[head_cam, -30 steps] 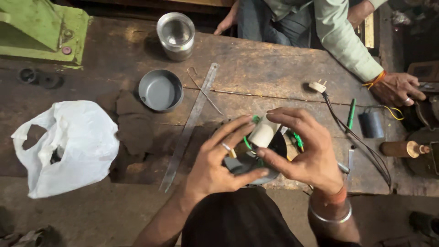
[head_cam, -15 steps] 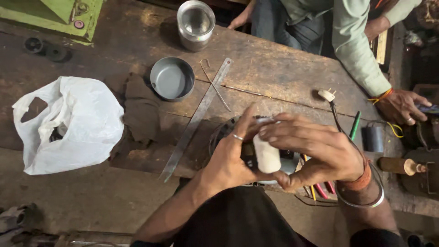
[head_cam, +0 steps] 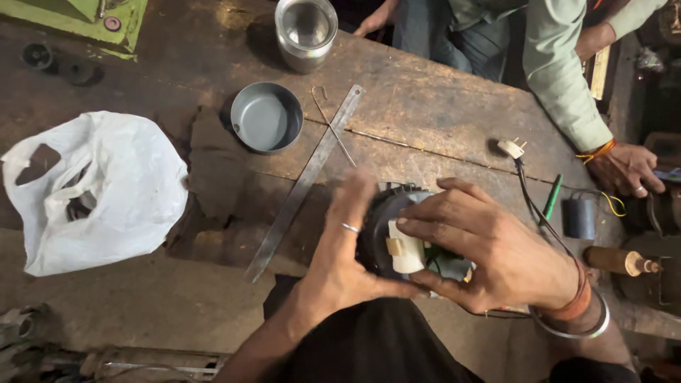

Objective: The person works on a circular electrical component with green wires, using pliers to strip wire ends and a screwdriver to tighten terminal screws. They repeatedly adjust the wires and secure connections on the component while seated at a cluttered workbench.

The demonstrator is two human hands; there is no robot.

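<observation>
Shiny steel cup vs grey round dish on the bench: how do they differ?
The tall shiny steel cup is deep and reflective; the shallow grey round metal dish is low, wide and matte. The cup stands at the far edge of the wooden bench; the dish sits nearer, beside the flat steel ruler. Both open upward.

We see one white plastic bag (head_cam: 99, 191) at the left of the frame, crumpled and open. No labels, signs or screens show.

Dark round part (head_cam: 379, 237) half-hidden under hands

Left hand (head_cam: 340, 262) and right hand (head_cam: 489, 252) cupped together, fingers curled
</observation>
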